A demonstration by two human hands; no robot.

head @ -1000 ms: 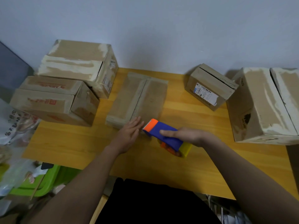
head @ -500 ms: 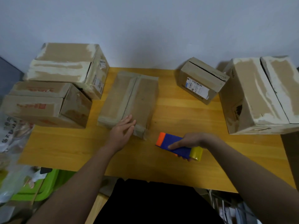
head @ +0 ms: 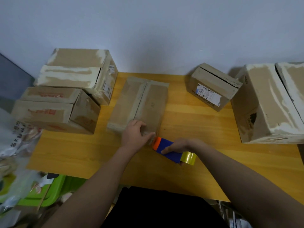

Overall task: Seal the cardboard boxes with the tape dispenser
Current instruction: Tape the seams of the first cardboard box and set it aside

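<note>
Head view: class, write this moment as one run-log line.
stage: taping flat box near end | left hand: pressing box edge | right hand: gripping tape dispenser at box's near end | table: other boxes untouched

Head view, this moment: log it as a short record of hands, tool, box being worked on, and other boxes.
left hand: pressing on the near end of the flat box
right hand: gripping the tape dispenser
tape dispenser: blue, orange tip at the box's near end, yellowish roll behind
flat box: table centre, flaps closed
other boxes: two at left, two at right
</note>
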